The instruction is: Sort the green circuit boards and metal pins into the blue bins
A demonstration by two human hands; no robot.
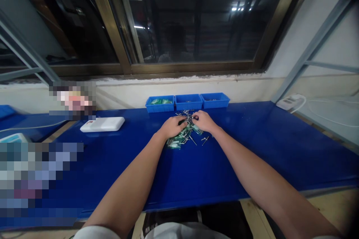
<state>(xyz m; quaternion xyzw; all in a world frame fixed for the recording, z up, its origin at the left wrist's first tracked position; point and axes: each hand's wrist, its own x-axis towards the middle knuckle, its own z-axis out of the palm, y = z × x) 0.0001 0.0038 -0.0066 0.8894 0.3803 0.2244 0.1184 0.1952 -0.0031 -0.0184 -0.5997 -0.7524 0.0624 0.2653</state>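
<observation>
A loose pile of thin metal pieces [192,139], which look like pop rivets, lies on the blue table along with small green-and-clear packets [174,143]. On the pile's left side rests my left hand [174,127], its fingers curled and its thumb bent toward them. My right hand [205,120] reaches in from the other side with fingertips drawn together among the metal pieces. What either hand grips is too small to make out. A few pieces [205,140] lie apart, just below my right hand.
Behind the pile stand three blue bins: the left bin [159,108] holds green packets, while the middle bin [188,105] and right bin [215,104] hold small metal pieces. A white box-shaped device [102,124] lies to the left. A white power strip [290,101] sits at the back right.
</observation>
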